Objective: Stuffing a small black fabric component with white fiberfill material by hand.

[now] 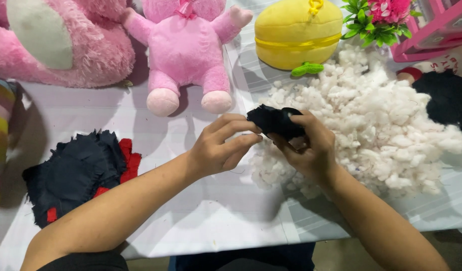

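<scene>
Gripping a small black fabric piece from both sides: left hand pinching its near edge between thumb and fingertips, right hand closing around its far end, holding it just above the surface, at the edge of a heap of white stuffing. Lying to the left, well apart, a stack of dark frayed cloth with red patches. Sitting beyond the hands, a pink plush bear, a larger pink plush, a yellow round cushion and pink artificial flowers
</scene>
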